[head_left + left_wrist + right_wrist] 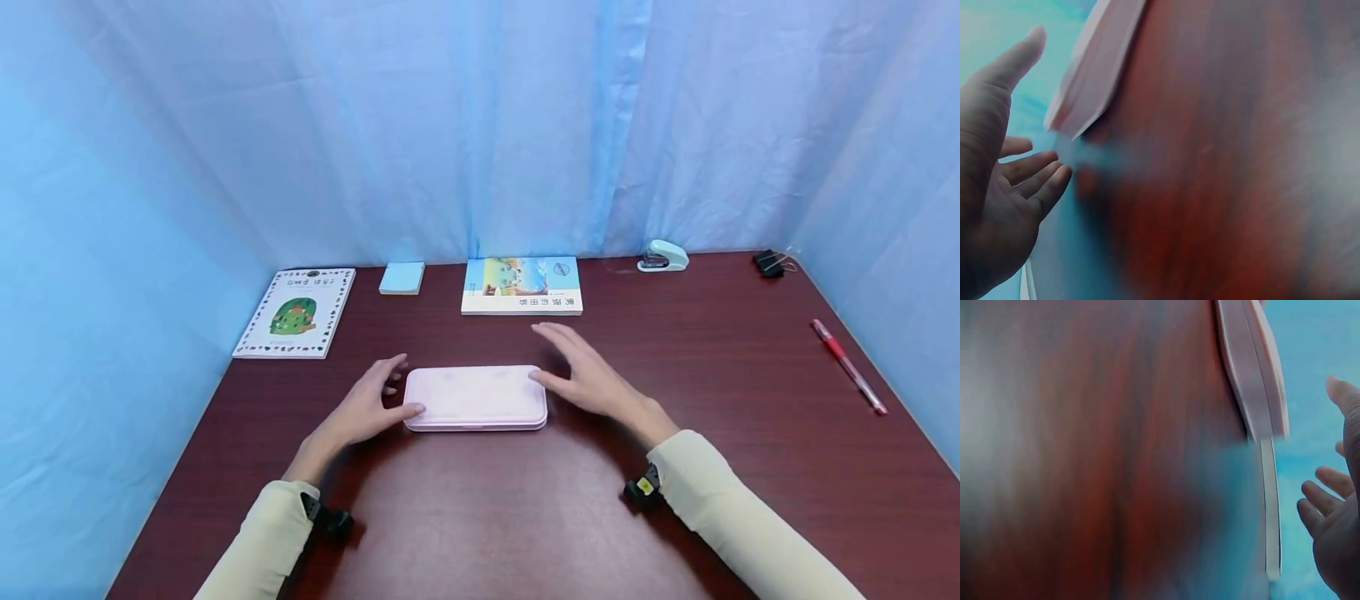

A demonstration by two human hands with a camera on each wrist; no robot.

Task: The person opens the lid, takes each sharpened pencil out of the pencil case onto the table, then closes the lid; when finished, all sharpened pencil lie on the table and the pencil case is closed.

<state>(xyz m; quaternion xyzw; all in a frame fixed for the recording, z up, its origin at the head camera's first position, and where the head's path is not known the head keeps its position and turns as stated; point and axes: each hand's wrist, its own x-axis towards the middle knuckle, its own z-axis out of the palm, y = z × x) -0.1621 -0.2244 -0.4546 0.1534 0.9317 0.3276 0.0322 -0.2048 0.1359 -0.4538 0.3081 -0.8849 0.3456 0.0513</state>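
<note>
A pale pink pencil case [476, 398] lies flat and closed on the dark red-brown table, its long side facing me. At its left end is my left hand [367, 407], fingers loosely bent and thumb overlapping the front left corner in the head view. My right hand [588, 377] spreads around the right end, its thumb tip over the back right corner. In the left wrist view, a gap shows between the thumb and the case [1092, 84]. The right wrist view likewise has the right hand [1340, 534] beside the case [1257, 369], holding nothing.
Behind the case lies a blue-and-white book [521, 286]. A white book [296, 312] and a light blue notepad [402, 278] are at left. Toward the right are a mint stapler [663, 257], a black binder clip [770, 264] and a red pen [847, 365]. Blue curtains [420, 125] enclose the table.
</note>
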